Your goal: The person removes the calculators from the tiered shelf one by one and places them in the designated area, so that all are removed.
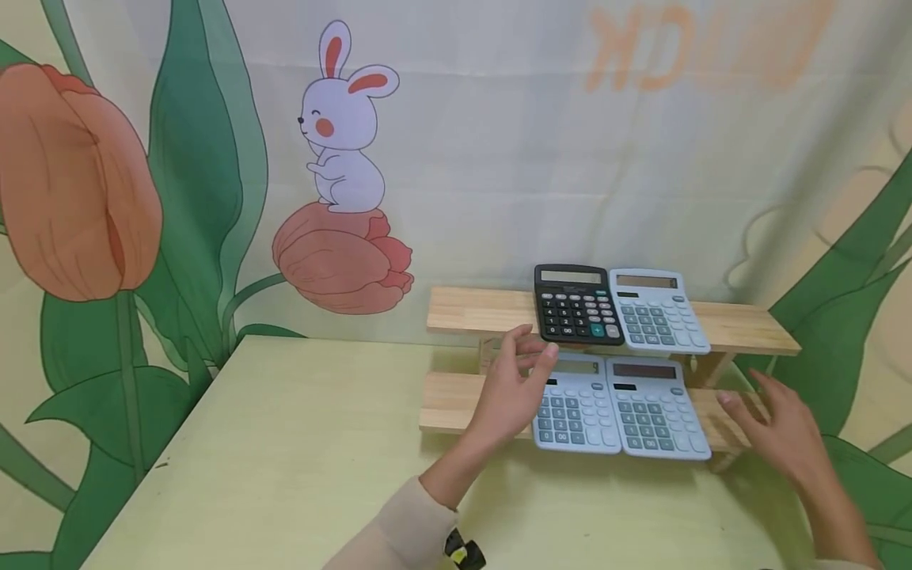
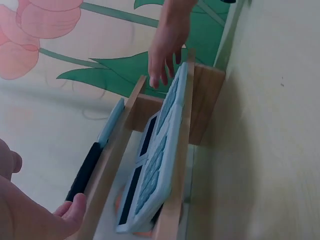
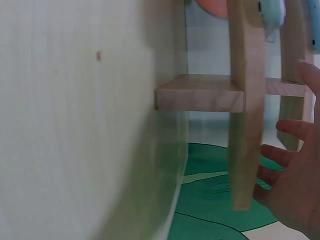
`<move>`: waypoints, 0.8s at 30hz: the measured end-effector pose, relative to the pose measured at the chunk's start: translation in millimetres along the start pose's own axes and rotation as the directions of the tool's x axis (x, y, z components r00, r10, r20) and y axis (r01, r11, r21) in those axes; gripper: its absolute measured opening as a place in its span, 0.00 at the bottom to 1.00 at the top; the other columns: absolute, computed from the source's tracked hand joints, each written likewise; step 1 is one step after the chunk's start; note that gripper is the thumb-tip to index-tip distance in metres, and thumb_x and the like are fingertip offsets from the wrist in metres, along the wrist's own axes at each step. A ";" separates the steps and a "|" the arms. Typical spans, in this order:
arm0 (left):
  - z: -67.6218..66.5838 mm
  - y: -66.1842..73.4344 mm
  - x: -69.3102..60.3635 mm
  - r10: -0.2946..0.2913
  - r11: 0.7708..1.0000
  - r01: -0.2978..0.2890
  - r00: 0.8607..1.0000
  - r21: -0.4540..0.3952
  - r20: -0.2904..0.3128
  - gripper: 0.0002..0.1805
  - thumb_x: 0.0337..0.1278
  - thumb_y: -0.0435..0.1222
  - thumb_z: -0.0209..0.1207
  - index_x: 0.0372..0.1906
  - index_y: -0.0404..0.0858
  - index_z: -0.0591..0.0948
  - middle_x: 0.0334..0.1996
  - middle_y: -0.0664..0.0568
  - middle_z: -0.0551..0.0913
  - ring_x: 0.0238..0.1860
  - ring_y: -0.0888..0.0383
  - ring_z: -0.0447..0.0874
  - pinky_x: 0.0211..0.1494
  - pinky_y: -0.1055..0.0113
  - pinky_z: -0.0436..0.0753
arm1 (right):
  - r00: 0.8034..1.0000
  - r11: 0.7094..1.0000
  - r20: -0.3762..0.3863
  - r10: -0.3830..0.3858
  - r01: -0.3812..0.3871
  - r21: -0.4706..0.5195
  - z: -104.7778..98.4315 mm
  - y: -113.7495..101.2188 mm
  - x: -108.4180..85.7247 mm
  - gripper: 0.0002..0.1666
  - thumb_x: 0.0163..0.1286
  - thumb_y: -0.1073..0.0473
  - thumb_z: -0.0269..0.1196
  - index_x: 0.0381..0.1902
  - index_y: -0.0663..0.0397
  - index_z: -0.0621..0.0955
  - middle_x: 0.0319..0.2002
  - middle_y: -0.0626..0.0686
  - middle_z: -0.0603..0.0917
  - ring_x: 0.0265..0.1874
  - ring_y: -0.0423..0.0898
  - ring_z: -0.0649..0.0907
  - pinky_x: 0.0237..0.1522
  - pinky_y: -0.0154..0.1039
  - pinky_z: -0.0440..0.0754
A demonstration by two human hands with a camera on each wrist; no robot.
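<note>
At the near side, a beige sleeve (image 1: 409, 522) reaches in over the front of the tabletop (image 1: 306, 443). The left hand (image 1: 509, 392) is loosely bent, thumb apart from the fingers, in front of the left part of a two-tier wooden stand. The right hand (image 1: 787, 431) is spread, its fingers parted, just beside the stand's right end; whether the fingertips touch the wood cannot be told.

Between the hands, two calculators lean side by side on the lower board (image 1: 449, 402). The lower-left light-blue calculator (image 1: 577, 412) has its left edge partly covered by the left hand in the head view; the lower-right light-blue calculator (image 1: 661, 412) is nearer the board's right end, left of the right hand.

Farther back, on the upper board (image 1: 484, 310), the black calculator (image 1: 579, 309) sits about mid-board, its left edge just beside the left fingertips; contact is unclear. Right against it stands the upper-right light-blue calculator (image 1: 659, 313), with bare board between it and the right end.

Beyond the tabletop's back edge hangs a pale backdrop (image 1: 484, 158) printed with tulips and a white rabbit (image 1: 349, 174).
</note>
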State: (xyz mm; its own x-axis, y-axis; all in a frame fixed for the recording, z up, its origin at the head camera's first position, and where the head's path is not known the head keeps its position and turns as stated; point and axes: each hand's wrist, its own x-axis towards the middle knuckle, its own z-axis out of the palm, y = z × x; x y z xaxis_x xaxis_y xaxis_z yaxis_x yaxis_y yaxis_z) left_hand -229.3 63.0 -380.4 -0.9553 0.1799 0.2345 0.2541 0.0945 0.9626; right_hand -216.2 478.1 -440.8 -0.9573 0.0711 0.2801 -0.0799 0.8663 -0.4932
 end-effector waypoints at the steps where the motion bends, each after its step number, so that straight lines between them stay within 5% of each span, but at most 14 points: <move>1: 3.8 -0.7 1.5 -0.010 1.000 0.009 1.000 -0.010 -0.007 0.38 0.80 0.56 0.54 0.81 0.39 0.62 0.66 0.46 0.79 0.66 0.49 0.80 0.69 0.51 0.80 | 1.000 1.000 0.009 0.014 -0.014 -0.005 1.1 2.1 -0.1 0.49 0.83 0.41 0.54 0.81 0.73 0.54 0.73 0.87 0.55 0.69 0.89 0.56 0.61 0.87 0.55; 8: 16.0 -11.1 15.4 -0.085 0.988 0.083 0.996 -0.134 -0.013 0.36 0.80 0.54 0.56 0.78 0.37 0.66 0.60 0.47 0.85 0.55 0.47 0.89 0.60 0.55 0.86 | 0.992 0.995 0.089 0.089 -0.084 -0.057 7.9 9.9 2.9 0.54 0.82 0.35 0.51 0.80 0.77 0.50 0.72 0.91 0.47 0.66 0.93 0.53 0.59 0.89 0.54; 16: 21.7 -18.0 30.9 -0.171 0.950 0.139 0.981 -0.278 -0.093 0.23 0.79 0.46 0.61 0.64 0.33 0.78 0.47 0.46 0.91 0.46 0.53 0.92 0.55 0.56 0.89 | 0.998 0.982 0.062 0.004 0.008 -0.186 19.5 15.3 1.6 0.53 0.80 0.36 0.56 0.74 0.82 0.61 0.67 0.91 0.58 0.64 0.90 0.61 0.57 0.86 0.61; 24: 29.0 -26.0 39.8 -0.244 0.881 0.152 0.957 -0.448 -0.155 0.14 0.74 0.41 0.65 0.52 0.34 0.85 0.39 0.45 0.93 0.44 0.51 0.94 0.50 0.61 0.91 | 0.999 0.982 0.051 0.001 0.009 -0.187 22.6 17.2 -2.8 0.51 0.80 0.36 0.57 0.73 0.80 0.64 0.68 0.90 0.59 0.65 0.88 0.61 0.58 0.85 0.60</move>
State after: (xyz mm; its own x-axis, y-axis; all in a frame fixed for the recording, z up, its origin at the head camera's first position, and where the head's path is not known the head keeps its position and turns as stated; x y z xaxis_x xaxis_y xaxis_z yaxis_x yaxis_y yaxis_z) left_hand -269.5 96.1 -400.0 -0.9999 -0.0029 0.0107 0.0111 -0.3276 0.9447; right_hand -221.2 481.6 -468.6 -0.9703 0.0465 0.2373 -0.0350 0.9441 -0.3279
